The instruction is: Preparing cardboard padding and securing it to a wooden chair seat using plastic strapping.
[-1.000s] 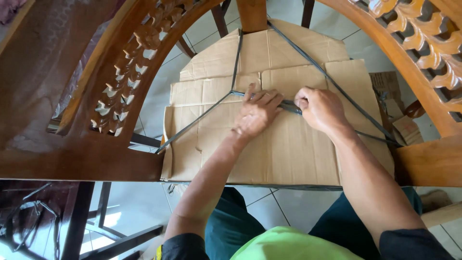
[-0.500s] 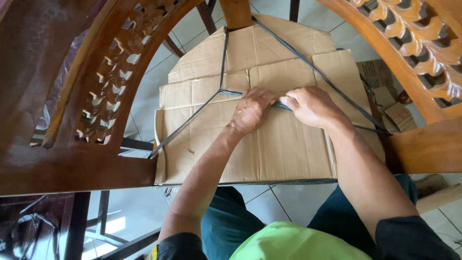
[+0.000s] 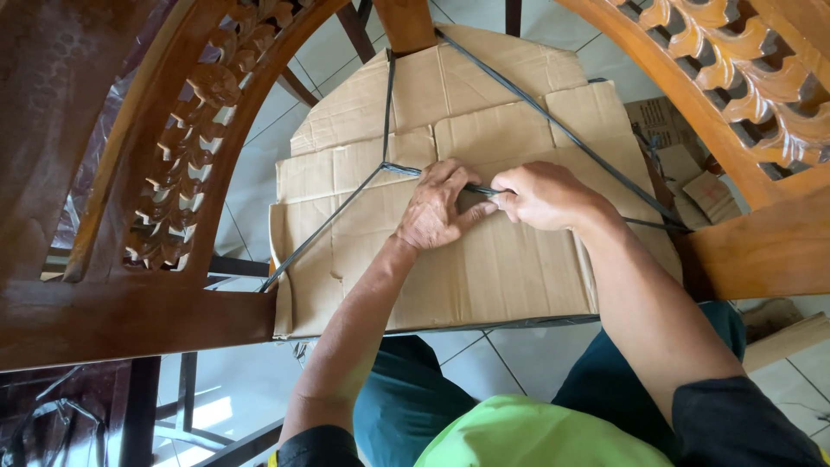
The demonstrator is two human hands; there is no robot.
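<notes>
hands on a strap over cardboard

left hand [image 3: 439,207] pressed flat on the cardboard sheet [image 3: 484,259], fingers spread over the dark strap [image 3: 553,125]. right hand [image 3: 540,195] closed, pinching that strap just beside the left fingertips. cardboard lying inside the carved wooden chair frame [image 3: 173,173].

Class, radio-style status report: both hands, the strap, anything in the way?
Left hand flat on cardboard, fingers on black strap. Right hand shut on strap. Carved wooden frame close on both sides.
</notes>
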